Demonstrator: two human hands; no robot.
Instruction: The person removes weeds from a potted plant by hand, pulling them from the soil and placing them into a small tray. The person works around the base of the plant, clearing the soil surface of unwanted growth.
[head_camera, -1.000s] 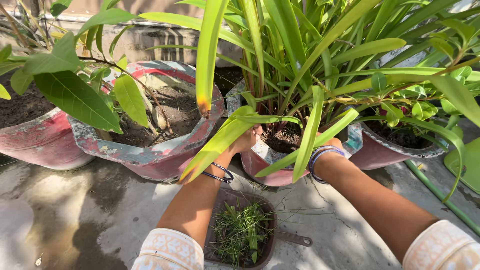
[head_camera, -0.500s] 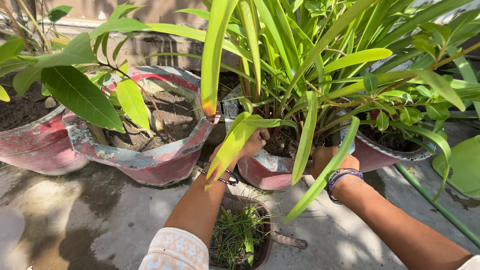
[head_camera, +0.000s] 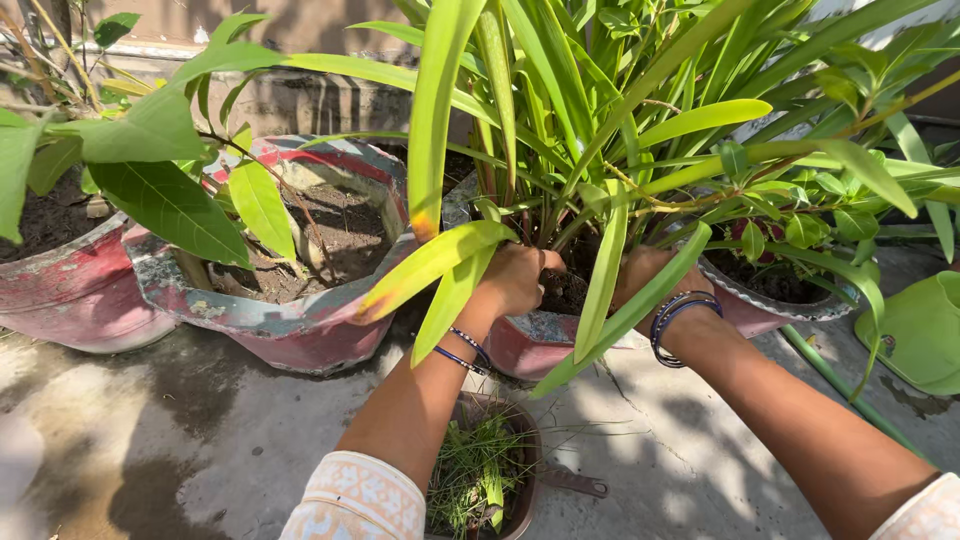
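While my left hand (head_camera: 515, 280) and right hand (head_camera: 645, 275) grip low in the pink pot (head_camera: 535, 340), pulled weeds fill the near pan (head_camera: 520, 440); leaves hide what's left.

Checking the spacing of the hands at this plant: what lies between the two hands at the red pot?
In the head view, a long green leaf hangs between the left hand and the right hand, over dark soil in the red pot.

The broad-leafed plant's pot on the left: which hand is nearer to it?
Left. The left hand sits just right of that pot, at the middle pot's rim; the right hand is farther right.
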